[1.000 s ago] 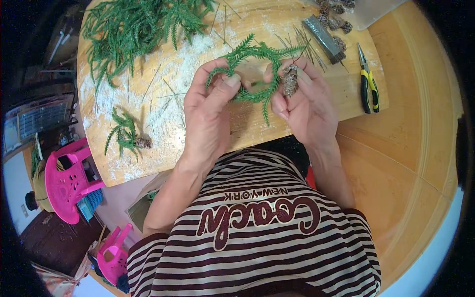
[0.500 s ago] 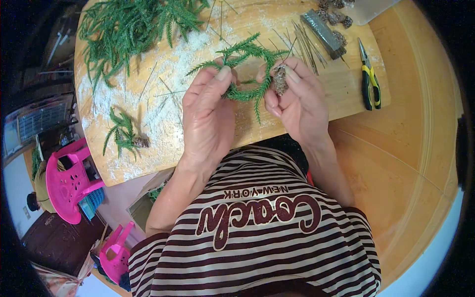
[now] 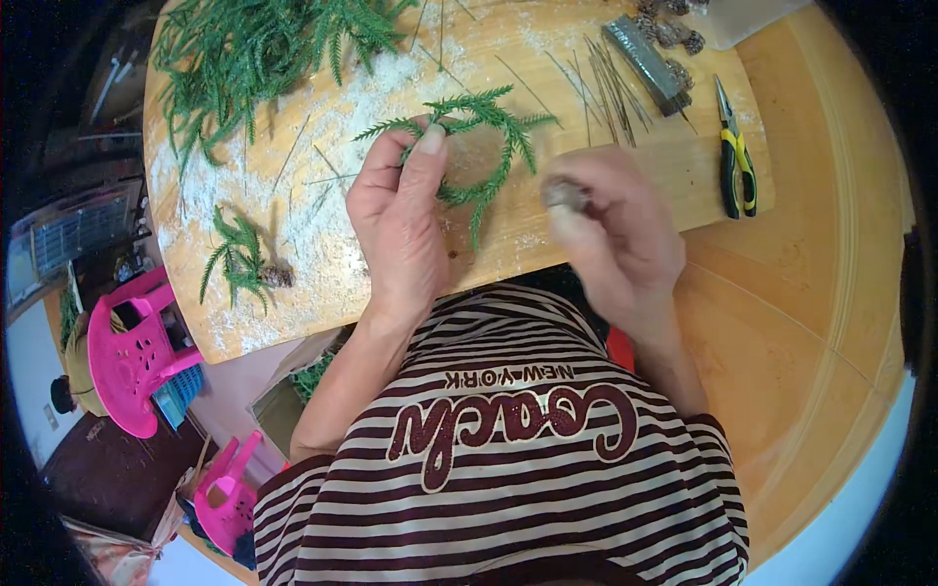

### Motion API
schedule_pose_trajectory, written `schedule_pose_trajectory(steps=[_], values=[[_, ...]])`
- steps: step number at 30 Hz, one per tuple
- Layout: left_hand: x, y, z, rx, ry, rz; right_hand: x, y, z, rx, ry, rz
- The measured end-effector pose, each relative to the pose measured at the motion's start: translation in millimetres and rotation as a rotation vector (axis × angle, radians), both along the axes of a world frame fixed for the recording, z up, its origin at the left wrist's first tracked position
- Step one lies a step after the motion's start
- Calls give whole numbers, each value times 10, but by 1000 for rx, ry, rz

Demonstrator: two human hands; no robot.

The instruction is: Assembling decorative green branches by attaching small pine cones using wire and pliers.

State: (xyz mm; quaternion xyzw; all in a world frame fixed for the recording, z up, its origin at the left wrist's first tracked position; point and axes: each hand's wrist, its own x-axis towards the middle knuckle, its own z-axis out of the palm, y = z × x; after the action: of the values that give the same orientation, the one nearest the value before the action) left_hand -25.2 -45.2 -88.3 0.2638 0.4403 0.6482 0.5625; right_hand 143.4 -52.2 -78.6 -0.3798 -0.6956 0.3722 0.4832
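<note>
A small wreath [image 3: 507, 161] of green artificial pine sprigs, bent into a ring, hangs over the middle of the table. My left hand [image 3: 399, 210] pinches its left side between thumb and fingers. To its right, apart from the wreath, my right hand [image 3: 625, 230] is closed on a brown pine cone [image 3: 565, 193]; motion smears this hand and the cone. At the left of the table lies a green sprig [image 3: 234, 256] with a small pine cone [image 3: 277, 275] at its lower end.
A heap of green sprigs [image 3: 249, 63] lies at the far left of the wooden table [image 3: 322, 303]. White flakes and thin wires [image 3: 608, 93] are scattered about. Pliers [image 3: 735, 161], a grey block [image 3: 647, 66] and more pine cones [image 3: 674, 29] lie at the right. Pink chairs [image 3: 132, 366] stand lower left.
My right hand has drawn away from the wreath, moving right and toward me with the pine cone. My left hand has shifted slightly left and keeps hold of the wreath.
</note>
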Motion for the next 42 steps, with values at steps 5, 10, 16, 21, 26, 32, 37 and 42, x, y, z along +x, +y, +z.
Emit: schedule_pose_trajectory(steps=[5, 10, 16, 21, 26, 32, 37, 42], values=[[40, -46, -3, 60, 119, -11, -173, -11, 23, -407, 67, 151], [28, -80, -31, 120, 197, -7, -193, 11, -36, -532, 169, 192], [23, -110, -62, 142, 228, -28, -176, -14, 2, -561, 154, 198], [21, -118, -79, 184, 258, -26, -139, -49, 101, -606, 215, 190], [61, -125, -135, 171, 422, 8, -129, -23, 38, -579, 129, 172], [22, -139, -118, 271, 661, -42, -179, 24, 57, -500, 67, 138], [-72, -92, -118, 399, 869, -106, -195, 41, 22, -497, 86, 113], [-133, -56, -143, 473, 841, -179, -219, -29, -72, -463, 265, 32]])
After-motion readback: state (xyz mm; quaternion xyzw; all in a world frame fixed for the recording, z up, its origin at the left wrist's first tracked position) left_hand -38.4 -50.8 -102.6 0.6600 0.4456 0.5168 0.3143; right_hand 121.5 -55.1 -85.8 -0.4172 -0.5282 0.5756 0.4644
